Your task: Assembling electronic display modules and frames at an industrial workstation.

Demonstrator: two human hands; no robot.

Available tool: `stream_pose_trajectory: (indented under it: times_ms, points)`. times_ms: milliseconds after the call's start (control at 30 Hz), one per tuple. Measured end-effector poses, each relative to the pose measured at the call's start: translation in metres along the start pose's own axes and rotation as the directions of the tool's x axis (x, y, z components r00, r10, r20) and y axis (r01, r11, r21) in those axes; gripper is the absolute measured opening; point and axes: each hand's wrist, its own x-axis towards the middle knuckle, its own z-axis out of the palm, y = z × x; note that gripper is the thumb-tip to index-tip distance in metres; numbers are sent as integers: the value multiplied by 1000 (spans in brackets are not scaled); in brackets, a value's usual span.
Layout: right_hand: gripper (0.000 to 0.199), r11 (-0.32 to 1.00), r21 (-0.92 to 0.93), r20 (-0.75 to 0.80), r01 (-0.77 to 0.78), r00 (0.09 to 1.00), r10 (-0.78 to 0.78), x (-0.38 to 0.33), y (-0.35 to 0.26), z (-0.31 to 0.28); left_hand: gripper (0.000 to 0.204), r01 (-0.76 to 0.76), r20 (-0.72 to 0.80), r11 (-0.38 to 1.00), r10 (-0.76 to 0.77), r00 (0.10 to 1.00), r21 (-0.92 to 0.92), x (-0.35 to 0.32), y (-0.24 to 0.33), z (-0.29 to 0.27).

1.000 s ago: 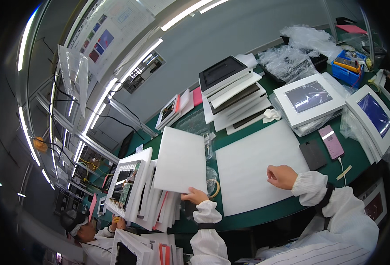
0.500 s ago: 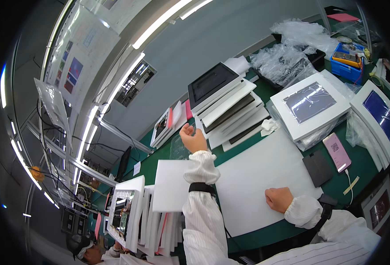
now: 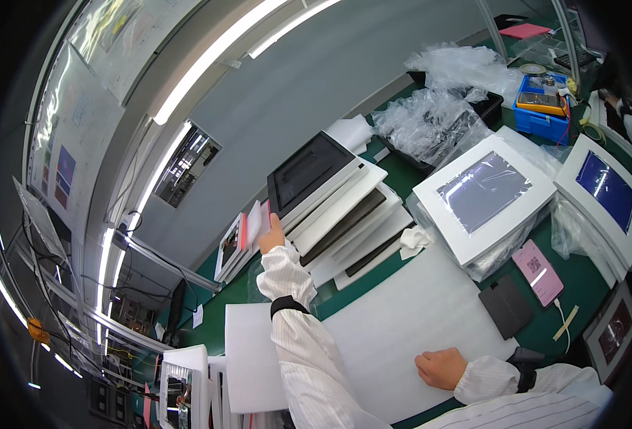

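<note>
Two hands busy: left hand (image 3: 272,236) up at frame centre, gripping a pink-edged card (image 3: 262,217); right hand (image 3: 441,368) loosely curled, pressing foam sheet (image 3: 416,314). Next, probably: lifting the card free.

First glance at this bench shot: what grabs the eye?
The left hand, stretched far across the green table, touches the leaning pink and white panels beside a stack of flat screens. The right hand rests on a big white foam sheet near the front edge. To the right sit white-framed panels with blue film, with crumpled clear plastic bags behind them.
</note>
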Motion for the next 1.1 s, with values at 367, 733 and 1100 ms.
stream_pose_trajectory:
  times_ms: [367,733,1100]
  points:
    - [11,1000,-30,20,8,1000,-7,-1,5,-1,34,497,480,428,-157,863,-755,-18,36,-17]
    - [9,1000,-8,24,3,1000,-3,-2,-1,4,40,533,537,108,7,843,-839,-30,38,-14]
    - [10,998,64,34,-10,999,8,-3,6,11,37,419,402,-23,236,885,-908,-32,29,-30]
